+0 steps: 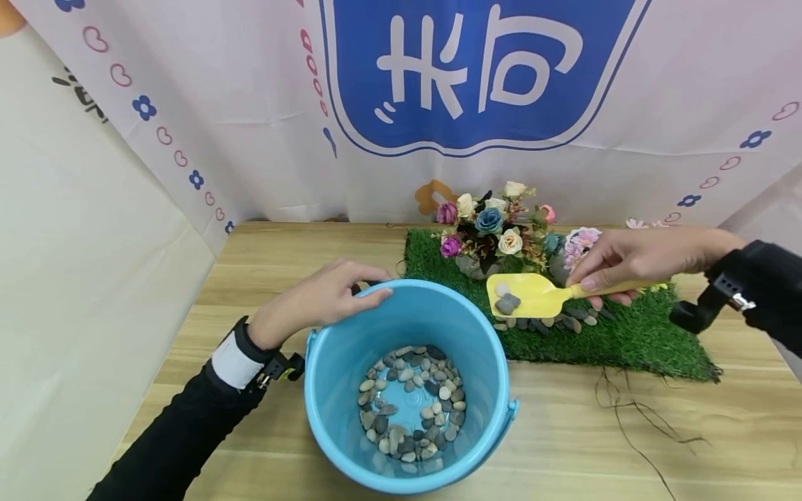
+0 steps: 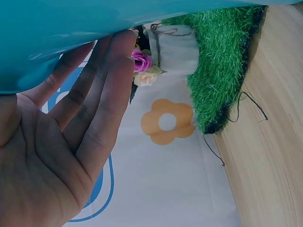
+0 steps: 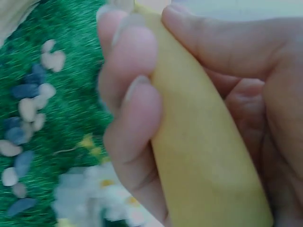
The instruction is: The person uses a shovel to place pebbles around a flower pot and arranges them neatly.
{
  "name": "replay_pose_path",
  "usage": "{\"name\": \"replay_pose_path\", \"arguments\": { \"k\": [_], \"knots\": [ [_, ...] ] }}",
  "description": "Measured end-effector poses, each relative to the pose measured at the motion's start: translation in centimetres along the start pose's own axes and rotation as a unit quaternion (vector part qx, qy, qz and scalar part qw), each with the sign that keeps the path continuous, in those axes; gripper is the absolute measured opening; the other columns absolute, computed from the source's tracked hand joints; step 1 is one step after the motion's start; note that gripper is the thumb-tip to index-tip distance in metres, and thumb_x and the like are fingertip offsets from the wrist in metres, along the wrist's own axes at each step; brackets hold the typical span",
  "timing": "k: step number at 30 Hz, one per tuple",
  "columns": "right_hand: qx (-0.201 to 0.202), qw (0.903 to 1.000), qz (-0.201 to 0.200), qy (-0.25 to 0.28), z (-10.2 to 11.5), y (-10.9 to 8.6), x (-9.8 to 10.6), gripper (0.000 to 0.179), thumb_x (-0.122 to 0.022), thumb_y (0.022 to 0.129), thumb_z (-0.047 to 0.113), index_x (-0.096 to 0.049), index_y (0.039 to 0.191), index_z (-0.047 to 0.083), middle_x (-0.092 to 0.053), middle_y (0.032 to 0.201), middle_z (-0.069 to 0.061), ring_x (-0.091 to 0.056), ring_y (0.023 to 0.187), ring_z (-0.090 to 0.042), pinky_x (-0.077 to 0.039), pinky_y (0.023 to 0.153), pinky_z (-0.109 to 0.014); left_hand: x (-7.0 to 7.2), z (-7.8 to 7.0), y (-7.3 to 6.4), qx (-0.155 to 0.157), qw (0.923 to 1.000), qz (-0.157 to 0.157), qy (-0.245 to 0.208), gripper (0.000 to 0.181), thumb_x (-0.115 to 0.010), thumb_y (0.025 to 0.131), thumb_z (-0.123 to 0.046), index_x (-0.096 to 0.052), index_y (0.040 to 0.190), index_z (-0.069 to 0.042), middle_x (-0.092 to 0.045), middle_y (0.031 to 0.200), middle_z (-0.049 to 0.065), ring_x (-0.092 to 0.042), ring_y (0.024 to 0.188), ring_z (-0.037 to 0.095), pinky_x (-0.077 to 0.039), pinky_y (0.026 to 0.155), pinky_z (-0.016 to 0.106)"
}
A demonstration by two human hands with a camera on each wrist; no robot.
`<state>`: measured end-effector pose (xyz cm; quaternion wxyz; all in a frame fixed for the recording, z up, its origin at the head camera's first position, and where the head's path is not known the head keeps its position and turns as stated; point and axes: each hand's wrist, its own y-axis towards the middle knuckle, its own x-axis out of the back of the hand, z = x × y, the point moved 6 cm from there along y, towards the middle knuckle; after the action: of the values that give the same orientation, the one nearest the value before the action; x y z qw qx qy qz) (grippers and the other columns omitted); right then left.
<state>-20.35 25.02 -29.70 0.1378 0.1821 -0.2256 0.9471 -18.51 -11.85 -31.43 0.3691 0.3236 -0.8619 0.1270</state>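
My right hand (image 1: 633,261) grips the handle of a yellow toy shovel (image 1: 541,299), fingers wrapped round it in the right wrist view. On its blade lie a few pebbles (image 1: 506,303), whitish and grey. The shovel is held over a strip of artificial grass, right of a light-blue bucket (image 1: 495,348). At the bucket's upper left rim, my left hand (image 1: 332,296) holds on, thumb over the edge and fingers along the outer wall. Inside, many grey, dark and beige stones (image 1: 407,445) lie in a rough ring on the bottom.
The grass mat (image 1: 626,341) carries artificial flowers (image 1: 495,226) in a wrapped pot and a row of pebbles (image 1: 570,321). Dark thin strands (image 1: 633,407) lie on the wooden table (image 1: 250,278). A printed cloth (image 1: 269,139) hangs behind.
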Motion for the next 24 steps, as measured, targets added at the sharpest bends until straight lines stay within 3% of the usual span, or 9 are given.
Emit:
{"name": "replay_pose_path", "arguments": {
  "k": [10,19,24],
  "knots": [
    [0.039,0.9989,-0.021,0.015,-3.6,1.5,-2.5,0.029,-0.045,0.109,0.002,-0.071,0.119,0.007,-0.069,0.09,-0.006,-0.055,0.06,-0.031,-0.051,0.055,-0.032,0.0,0.1,-0.1,0.005,1.0,0.001,0.004,0.025,-0.054,0.107,-0.025,-0.073,0.113,-0.009,-0.069,0.09,0.002,-0.066,0.071,0.01,-0.055,0.065,0.033],
    [-0.001,0.998,-0.063,-0.005,-4.9,3.2,-3.8,0.024,-0.048,0.109,0.008,-0.072,0.105,0.008,-0.066,0.086,-0.012,-0.056,0.06,-0.027,-0.049,0.056,-0.033,0.0,0.1,-0.1,0.005,1.0,0.0,0.003,0.025,-0.054,0.107,-0.025,-0.073,0.114,-0.009,-0.07,0.093,0.002,-0.067,0.074,0.009,-0.057,0.066,0.032],
    [-0.041,0.9964,-0.074,-0.004,-5.4,3.8,-4.2,0.023,-0.051,0.108,0.01,-0.073,0.105,0.004,-0.066,0.084,-0.012,-0.058,0.06,-0.029,-0.049,0.055,-0.031,0.0,0.1,-0.1,0.002,1.0,0.002,-0.003,0.026,-0.054,0.107,-0.025,-0.073,0.115,-0.008,-0.071,0.095,0.005,-0.067,0.075,0.009,-0.057,0.067,0.032]
  ]
}}
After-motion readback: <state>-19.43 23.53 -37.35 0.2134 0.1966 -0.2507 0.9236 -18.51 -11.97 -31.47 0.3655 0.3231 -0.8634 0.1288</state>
